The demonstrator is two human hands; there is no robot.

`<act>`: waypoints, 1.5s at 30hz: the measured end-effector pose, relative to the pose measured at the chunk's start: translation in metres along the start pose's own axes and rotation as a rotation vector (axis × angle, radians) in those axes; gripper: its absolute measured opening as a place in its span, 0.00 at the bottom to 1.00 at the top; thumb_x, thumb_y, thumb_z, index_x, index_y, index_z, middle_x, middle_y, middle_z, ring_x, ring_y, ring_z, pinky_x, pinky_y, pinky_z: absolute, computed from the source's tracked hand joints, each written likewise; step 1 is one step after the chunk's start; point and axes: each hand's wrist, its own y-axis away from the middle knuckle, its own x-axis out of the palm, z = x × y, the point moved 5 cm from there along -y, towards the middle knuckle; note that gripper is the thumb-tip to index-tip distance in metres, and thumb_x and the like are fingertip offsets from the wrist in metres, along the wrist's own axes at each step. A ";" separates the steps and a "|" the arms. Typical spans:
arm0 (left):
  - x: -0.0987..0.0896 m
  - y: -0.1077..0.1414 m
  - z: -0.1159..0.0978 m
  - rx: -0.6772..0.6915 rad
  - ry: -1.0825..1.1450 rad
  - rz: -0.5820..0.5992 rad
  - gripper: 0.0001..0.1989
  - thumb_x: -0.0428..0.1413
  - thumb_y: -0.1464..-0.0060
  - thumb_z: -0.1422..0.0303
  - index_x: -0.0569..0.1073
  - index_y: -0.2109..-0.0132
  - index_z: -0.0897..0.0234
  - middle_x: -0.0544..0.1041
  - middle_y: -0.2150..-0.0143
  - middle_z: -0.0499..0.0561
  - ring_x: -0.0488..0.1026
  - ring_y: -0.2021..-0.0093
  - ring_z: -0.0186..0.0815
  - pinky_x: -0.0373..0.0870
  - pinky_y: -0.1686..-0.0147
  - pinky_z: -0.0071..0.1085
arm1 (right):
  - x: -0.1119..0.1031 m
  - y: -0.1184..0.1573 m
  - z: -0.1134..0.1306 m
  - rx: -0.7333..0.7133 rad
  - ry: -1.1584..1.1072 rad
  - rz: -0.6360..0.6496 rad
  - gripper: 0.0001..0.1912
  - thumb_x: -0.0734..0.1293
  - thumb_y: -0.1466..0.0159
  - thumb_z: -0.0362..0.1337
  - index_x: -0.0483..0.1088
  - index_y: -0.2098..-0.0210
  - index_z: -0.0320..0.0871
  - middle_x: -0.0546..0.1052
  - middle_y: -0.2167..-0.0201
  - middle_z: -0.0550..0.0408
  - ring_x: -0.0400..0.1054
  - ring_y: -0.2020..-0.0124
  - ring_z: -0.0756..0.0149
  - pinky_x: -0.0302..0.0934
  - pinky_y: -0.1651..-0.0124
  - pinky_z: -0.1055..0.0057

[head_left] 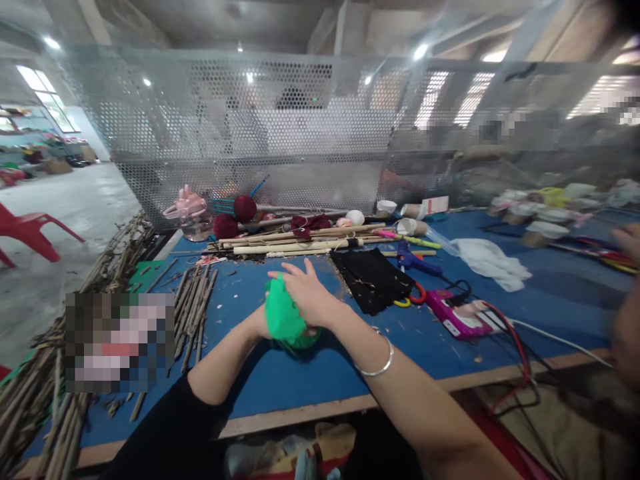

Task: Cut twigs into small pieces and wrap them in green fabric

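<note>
A bright green, thin sheet-like piece [283,312], bunched up and perhaps paper or cloth, is between my hands above the blue table. My right hand [311,295] lies over its upper right side, gripping it with some fingers stretched forward. A silver bangle is on that wrist. My left hand [261,321] holds the piece from the left, and most of its fingers are hidden behind the green. Below the hands, a darker green rim [305,341] shows; what is inside the bunch cannot be made out.
Thin sticks [193,307] lie at the left. Behind are bamboo rods [300,245], dark red yarn balls [245,208] and paper cups [413,228]. To the right are black cloth [375,277], a blue glue gun [417,261], scissors [419,293], a magenta power strip [457,317] and another person's hand [627,240].
</note>
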 end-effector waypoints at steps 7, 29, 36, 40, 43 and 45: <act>0.016 0.004 0.012 -0.162 0.619 0.093 0.25 0.64 0.65 0.69 0.74 0.55 0.66 0.74 0.50 0.59 0.70 0.51 0.51 0.64 0.51 0.45 | 0.020 -0.045 -0.054 0.344 -0.594 0.197 0.29 0.52 0.37 0.54 0.71 0.79 0.41 0.73 0.82 0.52 0.66 0.77 0.65 0.60 0.72 0.71; -0.020 0.001 0.020 -0.098 0.171 -0.358 0.25 0.63 0.60 0.62 0.72 0.53 0.68 0.76 0.54 0.55 0.72 0.54 0.42 0.66 0.50 0.40 | -0.029 0.029 -0.033 0.035 -0.228 -0.311 0.05 0.62 0.45 0.29 0.68 0.69 0.42 0.68 0.69 0.55 0.62 0.67 0.68 0.56 0.62 0.72; -0.025 0.005 0.017 -0.157 0.161 -0.476 0.23 0.64 0.63 0.62 0.75 0.56 0.67 0.77 0.55 0.56 0.72 0.53 0.45 0.65 0.48 0.43 | -0.035 0.033 -0.033 -0.001 -0.284 -0.366 0.11 0.60 0.52 0.25 0.66 0.70 0.42 0.66 0.70 0.56 0.60 0.68 0.68 0.55 0.64 0.73; -0.026 0.005 0.015 -0.108 0.169 -0.490 0.23 0.64 0.62 0.63 0.74 0.55 0.65 0.77 0.55 0.55 0.72 0.53 0.44 0.63 0.47 0.43 | -0.028 0.031 -0.035 0.013 -0.224 -0.309 0.16 0.62 0.49 0.27 0.70 0.62 0.44 0.67 0.64 0.54 0.62 0.63 0.66 0.58 0.61 0.71; -0.027 0.003 0.013 -0.064 0.156 -0.456 0.22 0.62 0.60 0.63 0.74 0.55 0.64 0.76 0.54 0.54 0.72 0.53 0.42 0.63 0.47 0.41 | -0.027 0.029 -0.036 -0.001 -0.207 -0.316 0.06 0.63 0.44 0.30 0.72 0.68 0.43 0.68 0.68 0.54 0.63 0.64 0.66 0.58 0.61 0.70; -0.027 0.003 0.012 -0.032 0.133 -0.415 0.22 0.61 0.58 0.63 0.73 0.54 0.63 0.76 0.54 0.53 0.71 0.53 0.41 0.63 0.48 0.39 | -0.028 0.028 -0.035 -0.022 -0.227 -0.328 0.06 0.63 0.41 0.32 0.73 0.69 0.43 0.70 0.69 0.54 0.64 0.65 0.67 0.58 0.61 0.70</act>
